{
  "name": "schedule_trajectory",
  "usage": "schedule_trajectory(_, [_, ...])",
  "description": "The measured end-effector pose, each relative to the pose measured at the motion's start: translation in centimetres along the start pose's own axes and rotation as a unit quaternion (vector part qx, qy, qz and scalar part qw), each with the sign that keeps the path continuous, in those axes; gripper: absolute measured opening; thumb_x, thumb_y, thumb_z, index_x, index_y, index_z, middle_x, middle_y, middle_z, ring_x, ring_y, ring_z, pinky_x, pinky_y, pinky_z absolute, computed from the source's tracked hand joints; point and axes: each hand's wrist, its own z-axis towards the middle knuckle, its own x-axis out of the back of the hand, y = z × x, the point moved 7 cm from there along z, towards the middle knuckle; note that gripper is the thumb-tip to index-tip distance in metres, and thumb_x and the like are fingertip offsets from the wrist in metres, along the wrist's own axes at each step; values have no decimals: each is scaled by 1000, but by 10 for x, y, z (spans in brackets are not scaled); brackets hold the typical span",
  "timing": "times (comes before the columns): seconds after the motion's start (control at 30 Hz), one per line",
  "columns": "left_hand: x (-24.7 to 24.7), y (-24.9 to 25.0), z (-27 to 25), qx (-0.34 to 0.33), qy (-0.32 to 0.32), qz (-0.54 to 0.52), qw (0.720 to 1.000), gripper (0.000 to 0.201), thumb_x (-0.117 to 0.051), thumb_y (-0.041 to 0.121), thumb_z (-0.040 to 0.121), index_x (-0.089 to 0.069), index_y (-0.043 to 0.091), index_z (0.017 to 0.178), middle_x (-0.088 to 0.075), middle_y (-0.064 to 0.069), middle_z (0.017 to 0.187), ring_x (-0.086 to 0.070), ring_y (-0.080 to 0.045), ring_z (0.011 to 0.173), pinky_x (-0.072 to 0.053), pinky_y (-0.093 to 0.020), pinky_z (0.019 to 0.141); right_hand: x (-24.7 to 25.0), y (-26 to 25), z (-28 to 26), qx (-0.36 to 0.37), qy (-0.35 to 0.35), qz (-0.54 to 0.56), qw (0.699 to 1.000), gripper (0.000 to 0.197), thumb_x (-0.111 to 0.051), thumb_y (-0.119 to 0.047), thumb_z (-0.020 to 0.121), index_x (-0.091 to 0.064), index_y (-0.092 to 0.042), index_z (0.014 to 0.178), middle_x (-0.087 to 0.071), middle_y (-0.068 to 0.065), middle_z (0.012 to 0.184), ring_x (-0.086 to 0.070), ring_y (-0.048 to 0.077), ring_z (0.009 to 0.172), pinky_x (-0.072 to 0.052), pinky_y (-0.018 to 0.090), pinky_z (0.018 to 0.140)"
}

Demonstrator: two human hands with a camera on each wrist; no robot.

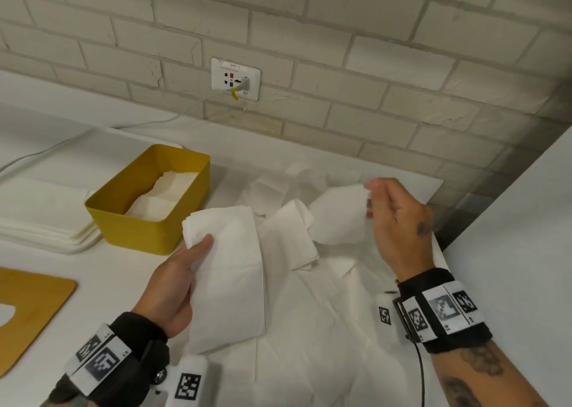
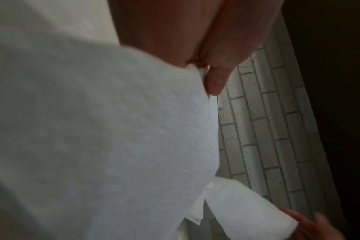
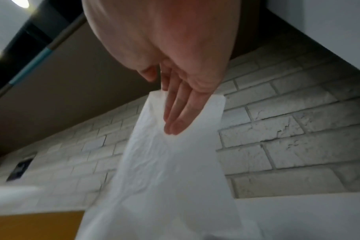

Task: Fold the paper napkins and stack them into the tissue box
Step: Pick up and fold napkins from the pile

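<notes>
A yellow tissue box [image 1: 136, 221] stands open at the left of the counter with folded white napkins [image 1: 167, 194] inside. My left hand [image 1: 176, 279] grips a folded stack of white napkins [image 1: 230, 276] just right of the box; the stack [image 2: 105, 129] fills the left wrist view, my thumb [image 2: 216, 81] on its edge. My right hand [image 1: 393, 218] pinches the top corner of a single napkin [image 1: 339, 218] that hangs in the air; in the right wrist view this napkin [image 3: 175, 170] drapes down from my fingers [image 3: 181, 113]. Loose napkins [image 1: 309, 314] cover the counter below.
A pile of flat white sheets [image 1: 43, 218] lies left of the box. A wooden lid [image 1: 28, 307] sits at the front left. A brick wall with a socket [image 1: 236, 79] and a white cable [image 1: 173, 115] runs behind. A white cabinet side [image 1: 526, 252] bounds the right.
</notes>
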Motion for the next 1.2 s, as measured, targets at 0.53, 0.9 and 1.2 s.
schedule_trajectory(0.53, [-22,2,-6,-13,-27,15,999,31,-60,28,92,-69,20,120,-76,-11,116,-75,-29,100,-55,-46,90,-8,-73,-6,-108,-150,485,855,35,-68,-4,75,-75,-26,101,-77,4,107,-73,19,98,-61,29,80])
schedule_trajectory(0.9, [26,11,0,-18,72,28,997,30,-61,29,100,-66,14,126,-79,-7,109,-76,-25,96,-56,-42,79,-34,71,-89,-305,-238,162,908,49,-61,4,94,-72,-35,119,-63,-22,131,-46,0,137,-40,28,114])
schedule_trajectory(1.2, [36,5,-1,-5,89,35,995,31,-61,31,100,-66,15,126,-79,-6,108,-75,-25,97,-55,-42,79,-29,75,-110,-384,-233,305,840,72,-71,15,79,-60,-29,135,-74,9,119,-72,20,107,-60,26,82])
